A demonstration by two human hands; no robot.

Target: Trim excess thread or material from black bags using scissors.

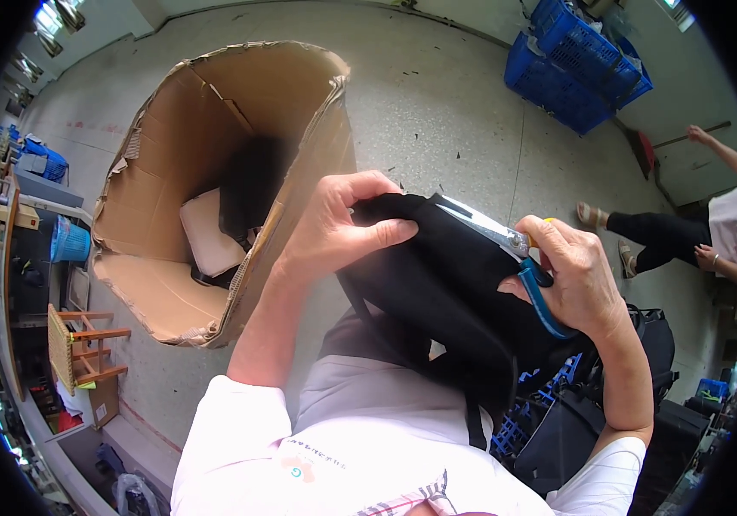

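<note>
My left hand (344,225) pinches the upper edge of a black fabric piece (446,297) between thumb and fingers. The fabric hangs in folds in front of my body; whether it is part of a bag I cannot tell. My right hand (573,268) is closed round the handles of a pair of scissors (514,241), one blue and one yellow. The blades point left along the fabric's top edge and are slightly parted, their tips close to my left fingers. Part of the handles is hidden by my right hand.
A tall open cardboard box (162,202) stands at my left, with black and pale items inside. A blue crate (506,421) with black bags is at my lower right. Stacked blue baskets (575,77) stand at the back. Another person (687,228) walks at right. A wooden stool (84,348) lies at left.
</note>
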